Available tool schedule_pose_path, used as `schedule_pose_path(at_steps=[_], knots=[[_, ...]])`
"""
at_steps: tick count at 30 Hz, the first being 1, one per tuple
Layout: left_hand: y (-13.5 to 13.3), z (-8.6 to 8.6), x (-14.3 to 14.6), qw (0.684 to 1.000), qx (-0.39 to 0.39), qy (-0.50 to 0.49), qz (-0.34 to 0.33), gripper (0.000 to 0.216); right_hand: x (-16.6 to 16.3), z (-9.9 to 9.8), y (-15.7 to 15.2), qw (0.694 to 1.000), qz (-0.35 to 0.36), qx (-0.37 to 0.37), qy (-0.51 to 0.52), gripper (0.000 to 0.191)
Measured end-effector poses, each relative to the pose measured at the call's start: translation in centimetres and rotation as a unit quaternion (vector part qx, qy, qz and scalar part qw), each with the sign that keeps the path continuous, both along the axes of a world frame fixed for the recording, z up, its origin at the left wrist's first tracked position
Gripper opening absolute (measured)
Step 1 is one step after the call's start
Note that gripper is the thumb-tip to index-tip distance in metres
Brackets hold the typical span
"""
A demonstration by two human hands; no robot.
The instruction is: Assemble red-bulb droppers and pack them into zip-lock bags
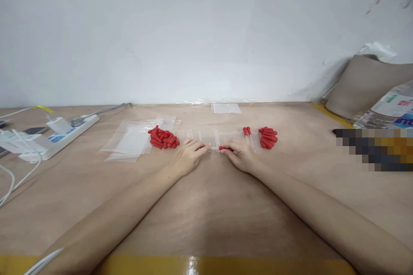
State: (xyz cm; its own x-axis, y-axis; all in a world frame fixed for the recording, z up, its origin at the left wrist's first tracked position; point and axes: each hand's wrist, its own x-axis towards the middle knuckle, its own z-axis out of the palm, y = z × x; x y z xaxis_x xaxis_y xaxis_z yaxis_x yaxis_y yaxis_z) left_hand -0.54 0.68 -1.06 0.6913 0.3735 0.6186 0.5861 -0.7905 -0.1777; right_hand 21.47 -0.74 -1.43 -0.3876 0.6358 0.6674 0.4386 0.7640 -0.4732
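Observation:
My left hand (pixel 189 155) pinches one end of a thin clear glass tube (pixel 214 149), which lies level between my two hands. My right hand (pixel 242 154) grips a red rubber bulb (pixel 222 148) at the tube's other end; whether the bulb is over the tube's end I cannot tell. Just behind both hands runs a row of clear tubes (pixel 207 136) on the table. Two red bulbs (pixel 247 131) sit at the far ends of tubes on the row's right. Loose red bulbs (pixel 164 138) are heaped left of it, and several more red bulbs (pixel 268 137) lie at its right end.
Clear zip bags (pixel 129 139) lie left of the heap, and a small bag (pixel 226 108) lies by the wall. A white power strip (pixel 61 137) with chargers and cables stands far left. At the right are a brown object (pixel 364 81) and a plastic-wrapped pack (pixel 392 107).

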Motion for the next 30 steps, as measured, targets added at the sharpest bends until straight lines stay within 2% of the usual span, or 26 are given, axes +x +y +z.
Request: schedule_pose_path(at_steps=[4, 12, 19, 25, 30], knots=[[-0.16, 0.07, 0.05, 1.0, 0.014, 0.008, -0.005, 0.033, 0.05, 0.03, -0.13, 1.0, 0.002, 0.015, -0.009, 0.016], [-0.24, 0.06, 0.07, 1.0, -0.006, 0.001, -0.009, 0.032, 0.0, 0.19, -0.41, 0.999, -0.008, -0.041, 0.002, 0.012], [-0.72, 0.45, 0.37, 0.999, 0.024, 0.026, -0.002, 0.031, 0.1, 0.12, -0.6, 1.0, 0.004, -0.008, -0.009, 0.014], [-0.86, 0.52, 0.43, 0.999, 0.008, 0.028, -0.014, 0.031, -0.29, 0.52, -0.66, 0.998, -0.005, 0.046, -0.039, 0.017], [-0.56, 0.21, 0.27, 1.0, -0.023, -0.003, -0.017, 0.029, -0.48, 0.48, -0.61, 1.0, -0.011, 0.007, -0.028, 0.015]])
